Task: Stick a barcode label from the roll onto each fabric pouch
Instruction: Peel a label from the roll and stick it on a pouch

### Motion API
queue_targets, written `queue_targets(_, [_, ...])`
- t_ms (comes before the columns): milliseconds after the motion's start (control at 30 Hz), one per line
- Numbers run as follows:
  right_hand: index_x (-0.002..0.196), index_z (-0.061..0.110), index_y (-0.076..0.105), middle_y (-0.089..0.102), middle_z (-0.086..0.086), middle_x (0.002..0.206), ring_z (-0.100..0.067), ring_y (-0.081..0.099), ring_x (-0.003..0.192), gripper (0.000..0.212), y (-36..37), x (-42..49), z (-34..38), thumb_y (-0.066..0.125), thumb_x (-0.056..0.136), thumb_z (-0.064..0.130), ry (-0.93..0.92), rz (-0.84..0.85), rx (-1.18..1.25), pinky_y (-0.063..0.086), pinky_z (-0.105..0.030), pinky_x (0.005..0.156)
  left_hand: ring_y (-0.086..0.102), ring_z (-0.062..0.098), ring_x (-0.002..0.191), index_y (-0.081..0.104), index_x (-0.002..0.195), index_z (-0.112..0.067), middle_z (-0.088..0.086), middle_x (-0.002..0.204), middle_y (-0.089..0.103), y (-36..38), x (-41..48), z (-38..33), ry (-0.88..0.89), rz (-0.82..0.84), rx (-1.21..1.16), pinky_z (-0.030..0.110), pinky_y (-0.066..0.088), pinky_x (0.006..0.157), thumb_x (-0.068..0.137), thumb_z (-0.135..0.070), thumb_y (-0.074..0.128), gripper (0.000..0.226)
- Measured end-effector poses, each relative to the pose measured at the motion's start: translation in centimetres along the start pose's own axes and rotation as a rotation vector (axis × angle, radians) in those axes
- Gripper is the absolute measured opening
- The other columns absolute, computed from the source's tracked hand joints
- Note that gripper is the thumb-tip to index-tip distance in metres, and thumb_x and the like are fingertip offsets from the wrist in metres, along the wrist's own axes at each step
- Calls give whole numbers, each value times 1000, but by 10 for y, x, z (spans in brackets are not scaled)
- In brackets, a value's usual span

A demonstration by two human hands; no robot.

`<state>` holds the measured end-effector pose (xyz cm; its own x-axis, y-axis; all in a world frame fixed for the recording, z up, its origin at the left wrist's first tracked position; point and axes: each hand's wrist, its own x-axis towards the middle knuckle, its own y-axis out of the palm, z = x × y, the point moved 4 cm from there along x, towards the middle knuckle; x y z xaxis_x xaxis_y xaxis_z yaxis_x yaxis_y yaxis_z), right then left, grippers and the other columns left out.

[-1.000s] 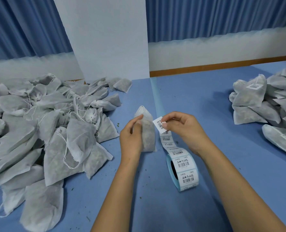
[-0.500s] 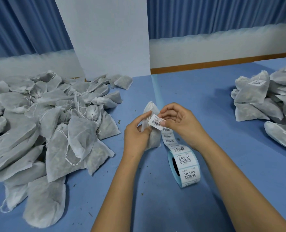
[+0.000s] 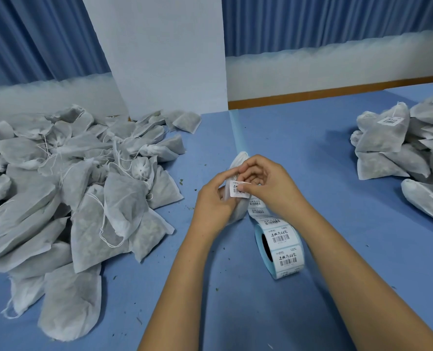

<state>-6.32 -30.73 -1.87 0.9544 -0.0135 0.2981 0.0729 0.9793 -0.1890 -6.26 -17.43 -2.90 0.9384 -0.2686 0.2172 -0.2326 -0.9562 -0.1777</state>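
Label roll (image 3: pixel 280 249): nearest the person, on its edge on the blue table (image 3: pixel 311 173), loose strip running up towards the right hand.
Left hand (image 3: pixel 213 201): wrapped round the pouch from the left, thumb lying on its front.
Right hand (image 3: pixel 273 188): reaches in from the right, thumb and forefinger pinching the label's right end.
Label (image 3: pixel 235 189): lies across the pouch's front, long axis left to right, barcode facing the person.
Pouch (image 3: pixel 238 162): between both hands, long axis pointing away up the table.
What the move turns on: the label sits just left of the right fingertips, so I'd say that hand presses it down while the left backs the fabric.
Unlabelled heap (image 3: pixel 83 186): far left.
Labelled stack (image 3: pixel 387 143): far right, well apart.
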Motion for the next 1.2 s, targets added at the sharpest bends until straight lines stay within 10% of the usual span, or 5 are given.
queue_targets(167, [81, 23, 56, 61, -12, 88, -16, 54, 66, 41, -4, 1, 6, 74, 68, -11, -57, -53, -139, 49, -25, 66, 56, -8, 53, 62, 128, -17, 6, 77, 65, 0, -3, -2, 29, 11, -11, 3, 39, 53, 84, 17, 52, 56])
queue_targets(500, [92, 25, 49, 50, 11, 101, -4, 49, 75, 51, -13, 1, 1, 89, 60, 29, -69, -222, -434, 37, -14, 64, 63, -4, 64, 70, 108, -26, -3, 103, 72, 1, -3, -8, 86, -135, -3, 7, 44, 63, 90, 10, 51, 45])
queue_targets(733, [77, 20, 66, 70, 0, 77, -11, 63, 68, 26, -13, 3, -10, 86, 64, 9, 89, -167, 19, 54, -28, 70, 69, 1, 85, 55, 118, -35, -5, 102, 70, -5, -1, -2, 55, -229, -150, 18, 52, 69, 88, 0, 65, 47])
queue_targets(967, [84, 18, 63, 67, 5, 64, -6, 61, 57, 32, -2, 4, -17, 84, 66, 2, 138, -52, 134, 53, -20, 64, 64, 8, 64, 66, 75, -20, 0, 73, 72, -19, 1, 8, -24, -524, -88, 17, 48, 59, 84, -13, 74, 14])
queue_targets(1200, [78, 14, 66, 69, 2, 69, -10, 65, 62, 22, -13, 4, -21, 80, 69, 0, 171, -170, 203, 55, -22, 65, 50, 0, 50, 68, 73, -7, -12, 54, 59, -14, 6, 16, -131, -355, 13, 11, 37, 48, 87, -25, 72, 23])
